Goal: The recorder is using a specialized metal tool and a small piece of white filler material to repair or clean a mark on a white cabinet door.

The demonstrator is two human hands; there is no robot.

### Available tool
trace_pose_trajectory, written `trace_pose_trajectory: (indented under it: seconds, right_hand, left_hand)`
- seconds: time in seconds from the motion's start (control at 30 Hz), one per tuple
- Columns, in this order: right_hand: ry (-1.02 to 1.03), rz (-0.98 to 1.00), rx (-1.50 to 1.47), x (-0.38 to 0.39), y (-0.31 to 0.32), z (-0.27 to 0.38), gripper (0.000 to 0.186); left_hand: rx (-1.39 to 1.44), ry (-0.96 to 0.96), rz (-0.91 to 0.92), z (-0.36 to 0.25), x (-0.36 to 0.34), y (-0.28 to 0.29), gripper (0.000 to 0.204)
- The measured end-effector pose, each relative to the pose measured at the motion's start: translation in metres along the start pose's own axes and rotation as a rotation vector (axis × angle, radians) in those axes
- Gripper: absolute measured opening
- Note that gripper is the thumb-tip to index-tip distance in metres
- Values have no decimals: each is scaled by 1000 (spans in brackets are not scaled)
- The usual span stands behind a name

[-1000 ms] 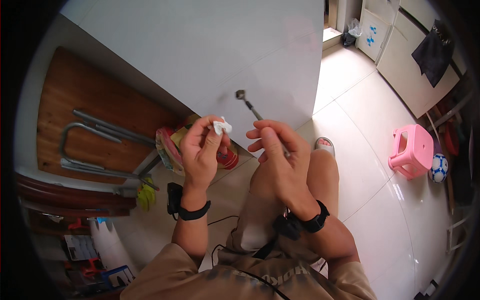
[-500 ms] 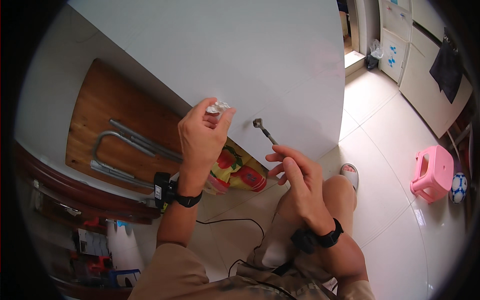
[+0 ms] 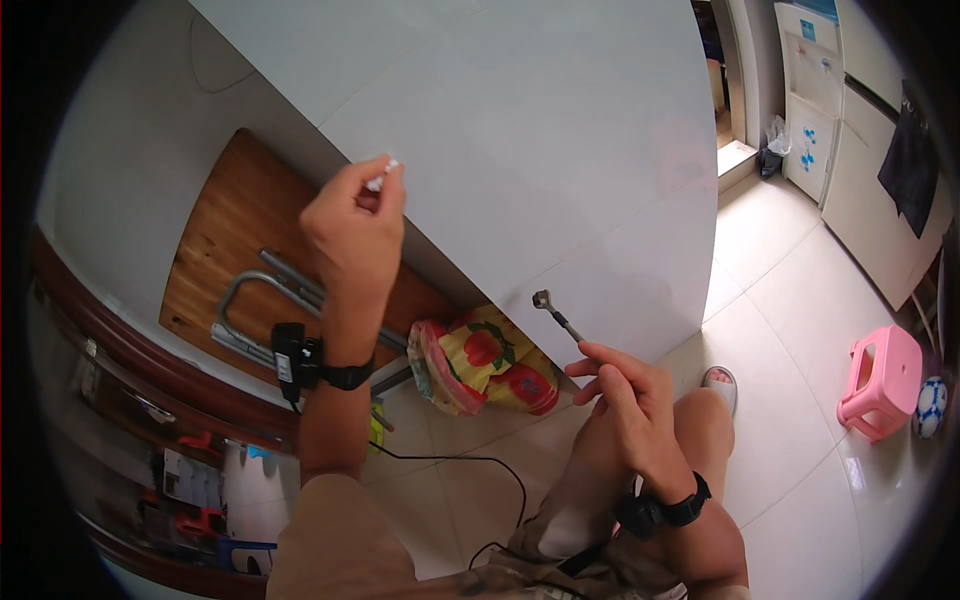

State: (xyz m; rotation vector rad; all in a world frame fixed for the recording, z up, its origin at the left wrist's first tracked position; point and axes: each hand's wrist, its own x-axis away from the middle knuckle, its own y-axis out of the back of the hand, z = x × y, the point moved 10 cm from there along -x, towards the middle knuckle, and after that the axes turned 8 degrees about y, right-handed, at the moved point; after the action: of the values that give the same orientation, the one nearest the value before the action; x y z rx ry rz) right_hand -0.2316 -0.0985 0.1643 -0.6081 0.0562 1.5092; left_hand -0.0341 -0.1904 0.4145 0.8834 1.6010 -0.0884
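Note:
My left hand (image 3: 352, 228) is raised near the edge of a large pale panel (image 3: 540, 130), its fingers pinched on a crumpled piece of white tissue (image 3: 381, 181). Only a little of the tissue shows between thumb and fingers. Lower and to the right, my right hand (image 3: 632, 400) grips the thin handle of a small dark metal tool (image 3: 557, 316) between thumb and fingers. The tool has a rounded, hollow-looking head and points up and left in front of the panel. Its exact kind is not clear.
A wooden board with folded metal legs (image 3: 205, 270) leans at the left. Beside it lies a yellow and red patterned bag (image 3: 490, 355). A black cable (image 3: 450, 458) crosses the tiled floor. A pink stool (image 3: 885, 375) and a blue-white ball (image 3: 930, 405) stand at the right.
My left hand has moved up and left relative to the panel, closing more tightly round the tissue. The right hand still holds the tool; the whole view has shifted.

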Motion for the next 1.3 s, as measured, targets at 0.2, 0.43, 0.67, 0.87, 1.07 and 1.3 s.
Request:
trace_pose_trajectory:
  seconds: [0.2,0.43,0.67,0.87,1.07,1.3]
  right_hand:
    - [-14,-90,-16,-3,3,-4,39]
    - [-49,-11,124,5,1,-10,41]
    - [51,-72,238,-2,-10,-23,39]
    - [236,-51,612,-3,-24,-19,40]
    - [501,-109,712,-23,-53,16,47]
    - [669,-128,755,-42,-90,64,42]
  left_hand:
    - [88,-2,369,25,113,-72,9]
    - [259,584,578,69,322,-94,9]
    - [535,976,499,55,383,-87,12]
    - [669,989,424,68,363,-94,13]
    - [816,1172,572,55,399,-99,17]
    - [715,1145,406,48,415,-70,18]
